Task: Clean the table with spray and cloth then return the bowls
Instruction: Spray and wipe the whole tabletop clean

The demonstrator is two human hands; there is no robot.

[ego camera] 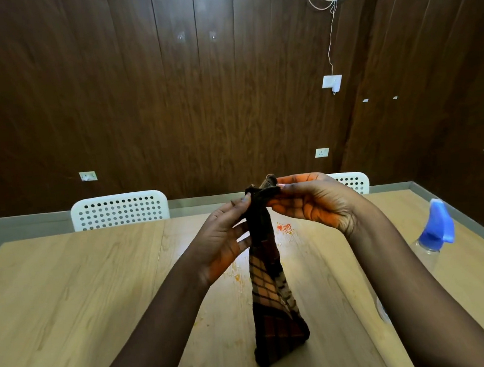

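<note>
From the head view, I have the checked cloth (pixel 269 273) lifted over the wooden table (pixel 67 291), my right hand (pixel 314 202) and left hand (pixel 222 239) both pinching its top edge, probably to refold it before wiping the orange stains (pixel 284 227). The spray bottle (pixel 433 238) stands right; no bowls visible.

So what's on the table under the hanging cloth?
Orange-red stains and specks show on the table beside and beyond the cloth, which both hands hold up. Whatever lies directly behind the cloth is covered.
</note>
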